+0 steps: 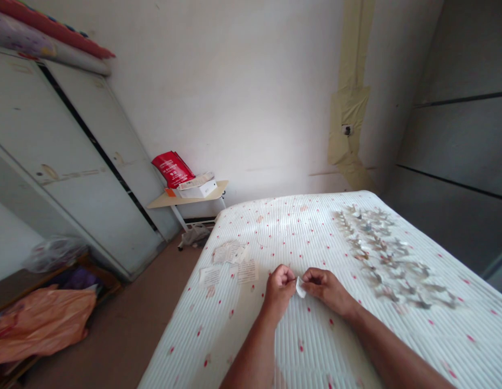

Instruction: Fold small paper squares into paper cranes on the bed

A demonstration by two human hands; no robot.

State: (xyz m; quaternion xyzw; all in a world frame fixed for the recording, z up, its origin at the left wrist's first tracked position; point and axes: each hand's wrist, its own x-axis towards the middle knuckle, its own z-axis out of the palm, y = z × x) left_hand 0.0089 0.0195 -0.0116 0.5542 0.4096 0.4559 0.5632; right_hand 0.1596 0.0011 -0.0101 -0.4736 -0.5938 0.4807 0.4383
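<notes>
Two hands meet low over the bed: the left hand [278, 290] and the right hand [325, 288] pinch a small white paper slip [300, 287] between narrowly closed fingertips, above a white ribbed bedspread [316, 351] dotted red. Printed paper slips [229, 265] lie left; blurred folded paper pieces [386, 254] crowd right. Farther off, a small table [218, 187] holds a white box [197, 189] and a red packet [173, 169].

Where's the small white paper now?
Head view: the small white paper sits between the left hand and right hand, over the striped bedspread.
</notes>
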